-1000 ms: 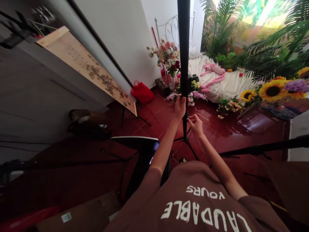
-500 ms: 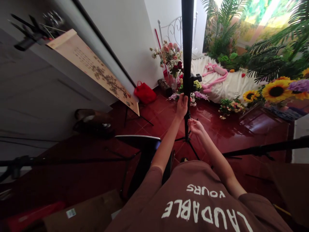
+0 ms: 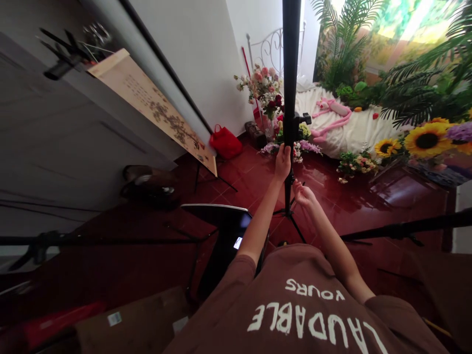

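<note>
"Glossy red floor tiles [image 3: 239, 174] and a plain white wall [image 3: 202, 64] form the setting; what stands against them?"

"Long, round, black pole [image 3: 290, 78], apparently metal, on splayed black tripod legs [image 3: 297, 229]. Its long axis is close to upright, with the legs at its lower end, in front of the brown T-shirt [image 3: 313, 275] with white lettering."

"Which hand is nearer?"

"The bare left hand [image 3: 282, 164] — it touches the pole. Its fingers are curled against the shaft from the left side, closed to about the pole's thickness, so the pole lies immediately to its right."

"And the bare right hand [image 3: 305, 195]?"

"Lower down, on the opposite side. The pole lies just to its left, beside the small black lower collar [image 3: 291, 178]. The fingers are bent and drawn together, their tips at or near that collar; whether they have hold of anything, one cannot tell."

"Other fittings?"

"One black plastic-looking knob [image 3: 306, 118] projects to the right of the pole, above both hands — apart from either. Both hands therefore flank the shaft, left above right."
</note>
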### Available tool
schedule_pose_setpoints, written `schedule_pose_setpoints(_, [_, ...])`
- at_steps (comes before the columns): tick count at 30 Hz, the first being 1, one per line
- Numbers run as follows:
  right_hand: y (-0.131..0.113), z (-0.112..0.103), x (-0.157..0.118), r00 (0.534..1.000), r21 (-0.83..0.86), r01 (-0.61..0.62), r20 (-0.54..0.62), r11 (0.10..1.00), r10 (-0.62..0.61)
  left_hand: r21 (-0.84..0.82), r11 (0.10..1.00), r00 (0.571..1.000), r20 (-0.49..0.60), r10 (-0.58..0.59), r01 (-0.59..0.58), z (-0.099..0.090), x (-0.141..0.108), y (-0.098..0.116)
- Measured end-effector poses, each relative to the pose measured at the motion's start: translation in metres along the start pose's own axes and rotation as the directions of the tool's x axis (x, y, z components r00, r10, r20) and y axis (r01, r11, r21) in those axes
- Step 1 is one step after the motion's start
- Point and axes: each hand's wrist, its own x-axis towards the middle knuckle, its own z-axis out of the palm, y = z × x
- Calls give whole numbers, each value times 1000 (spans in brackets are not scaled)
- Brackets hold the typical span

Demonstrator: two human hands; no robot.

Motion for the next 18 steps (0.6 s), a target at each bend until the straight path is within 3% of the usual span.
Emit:
schedule_pose_setpoints(3, [7,-6,-28,986,15,90,-142,996,-87,74,997,999,-41,3,0,-2,-14,-14])
schedule_pose_setpoints(7, [20,-27,-75,896,-79,211,-384,974,-225,192,981,997,-73,-18,32,-14,-56,-51])
schedule_pose_setpoints(10, [30,-48,-109,788,-205,297,-499,932,-361,221,963,986,-100,-132,152,-21,-101,-84])
schedule_pose_setpoints(13, [41,-68,-141,673,-318,350,-569,881,-473,196,908,927,-146,-346,370,-19,-146,-113])
schedule_pose_setpoints(16, [49,-83,-172,537,-415,385,-625,824,-566,151,845,858,-76,-508,513,-6,-181,-132])
schedule_pose_setpoints(18, [52,-91,-193,437,-486,404,-642,775,-630,145,835,845,-5,-535,530,8,-195,-138])
